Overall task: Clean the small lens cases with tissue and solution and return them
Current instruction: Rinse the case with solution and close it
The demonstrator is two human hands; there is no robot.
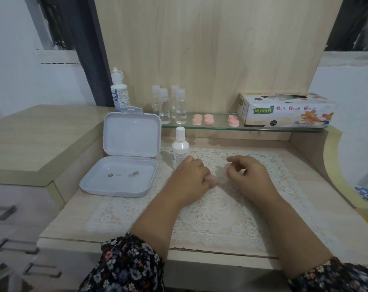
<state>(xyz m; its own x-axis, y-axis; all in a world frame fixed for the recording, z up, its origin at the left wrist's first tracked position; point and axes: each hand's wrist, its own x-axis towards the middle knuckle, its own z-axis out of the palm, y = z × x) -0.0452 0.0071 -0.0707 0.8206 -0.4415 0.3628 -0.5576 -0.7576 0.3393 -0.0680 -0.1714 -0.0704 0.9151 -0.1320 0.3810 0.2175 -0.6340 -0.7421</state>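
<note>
My left hand (192,175) is curled into a fist over the lace mat, with a small pink lens case (210,178) showing at its thumb side. Just to the right, my right hand (249,172) has its fingertips pinched on a small pale, tissue-like piece (222,179) that touches the case. More pink lens cases (203,119) lie in pairs on the glass shelf, and another pair (233,121) sits further right. The small white solution bottle (180,147) stands capped just behind my left hand. A tissue box (284,111) rests on the right of the shelf.
An open white hinged box (120,182) with a few small lenses inside sits left of the mat. On the glass shelf (221,127) stand several clear small bottles (170,106); a taller white bottle (119,89) stands behind the box. Drawers are at the left.
</note>
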